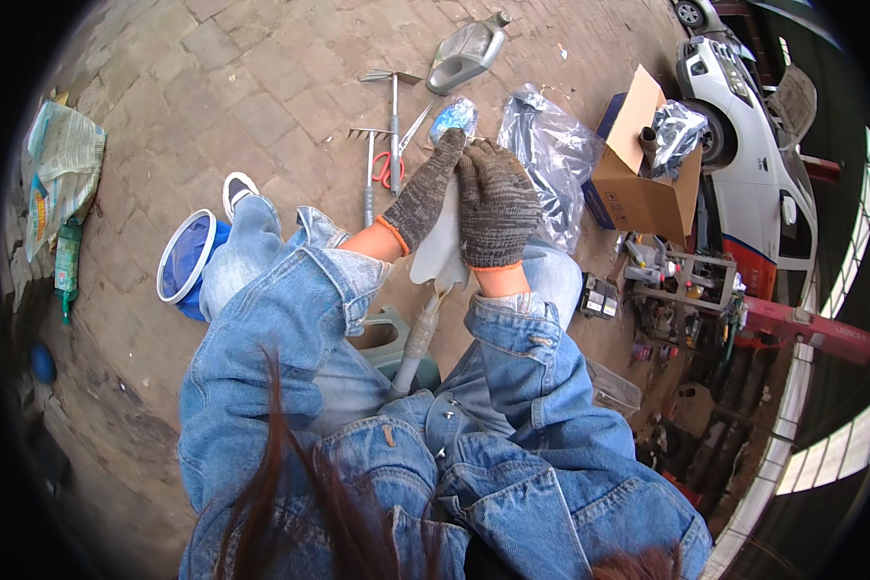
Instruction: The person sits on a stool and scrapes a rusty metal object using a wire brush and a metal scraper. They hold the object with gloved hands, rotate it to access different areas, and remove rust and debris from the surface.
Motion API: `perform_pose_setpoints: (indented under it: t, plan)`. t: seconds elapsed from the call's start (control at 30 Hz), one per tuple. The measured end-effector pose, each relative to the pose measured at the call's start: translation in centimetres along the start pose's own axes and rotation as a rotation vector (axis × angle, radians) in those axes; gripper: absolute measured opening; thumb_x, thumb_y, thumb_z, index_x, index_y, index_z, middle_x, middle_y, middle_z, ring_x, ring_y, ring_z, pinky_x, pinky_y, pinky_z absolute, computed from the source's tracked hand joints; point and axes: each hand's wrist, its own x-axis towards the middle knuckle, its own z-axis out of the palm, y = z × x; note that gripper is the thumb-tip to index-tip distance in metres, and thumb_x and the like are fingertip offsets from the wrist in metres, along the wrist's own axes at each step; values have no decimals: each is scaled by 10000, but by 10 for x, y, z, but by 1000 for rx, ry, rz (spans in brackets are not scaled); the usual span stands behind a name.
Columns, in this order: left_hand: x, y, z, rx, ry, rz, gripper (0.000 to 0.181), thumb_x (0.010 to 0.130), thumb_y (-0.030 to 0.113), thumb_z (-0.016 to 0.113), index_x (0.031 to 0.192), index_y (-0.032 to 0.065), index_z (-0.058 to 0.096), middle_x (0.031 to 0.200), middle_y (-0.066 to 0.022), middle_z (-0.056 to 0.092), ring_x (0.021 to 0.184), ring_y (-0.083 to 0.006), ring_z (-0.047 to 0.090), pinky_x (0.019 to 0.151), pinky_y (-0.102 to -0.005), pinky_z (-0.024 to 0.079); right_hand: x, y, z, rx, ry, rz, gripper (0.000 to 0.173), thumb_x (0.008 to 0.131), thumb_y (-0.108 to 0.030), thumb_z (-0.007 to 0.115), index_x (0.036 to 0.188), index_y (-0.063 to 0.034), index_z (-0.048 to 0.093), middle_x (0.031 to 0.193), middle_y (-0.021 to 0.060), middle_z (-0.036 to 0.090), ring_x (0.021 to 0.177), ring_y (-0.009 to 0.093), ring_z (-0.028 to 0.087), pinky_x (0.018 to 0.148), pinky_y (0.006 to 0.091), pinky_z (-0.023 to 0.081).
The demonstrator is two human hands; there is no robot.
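Note:
A garden hand trowel points away from me between my knees, its grey metal blade [438, 239] uppermost and its worn grey handle [415, 344] towards my lap. My left hand [429, 185], in a dark knitted glove with an orange cuff, grips the blade's left edge near the tip. Wearing a matching glove, my right hand [499, 203] closes over the blade's right side, with its fingers bent. The gloves hide much of the blade's far end. Just beyond my fingertips is a blue item in clear plastic [454, 119]; whether my fingers touch it cannot be seen.
Ahead on the brick paving lie a hand rake [370, 174], a hoe-cultivator [395, 123], red-handled scissors [386, 170] and a grey plastic jug [467, 54]. Right are a clear plastic bag [544, 159], a cardboard box [641, 185] and a white car [757, 159]. A blue bucket [188, 257] stands left.

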Motion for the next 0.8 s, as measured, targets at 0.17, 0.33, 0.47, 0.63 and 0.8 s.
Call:
perform_pose_setpoints:
  t: [0.17,0.33,0.47,0.63,0.8]
  plan:
    - [-4,10,16,106,97,-107,482,903,413,456,1226,55,453,1096,-24,515,994,-107,471,884,-222,376,-18,-10,-15,-83,-36,-85,184,788,-136,601,952,-55,622,978,135,620,964,304,571,858,388,437]
    - [-5,0,7,109,65,18,488,911,420,433,1229,50,451,1072,-22,524,952,-102,489,851,-216,394,-5,-3,-6,-13,29,-13,172,778,-126,617,934,-54,629,978,130,624,959,297,579,859,391,440]
    - [-9,2,19,155,148,81,437,932,357,411,1233,42,444,1068,-26,524,961,-113,490,871,-218,389,-17,-12,-15,-70,-36,-50,157,773,-115,625,914,-48,631,973,138,622,948,292,581,849,379,447]
    - [-11,15,16,110,144,-129,388,943,314,395,1195,29,471,1070,-27,529,974,-112,486,882,-226,391,-1,-3,-3,-71,63,-9,165,794,-150,602,911,-37,632,970,138,623,926,309,581,824,372,453]
    - [-3,1,-5,464,-24,115,423,932,265,422,1278,23,394,1193,-58,491,1063,-139,476,914,-243,378,-2,-3,-9,-114,-61,82,183,800,-201,604,895,-54,655,941,153,632,869,294,606,768,367,470]
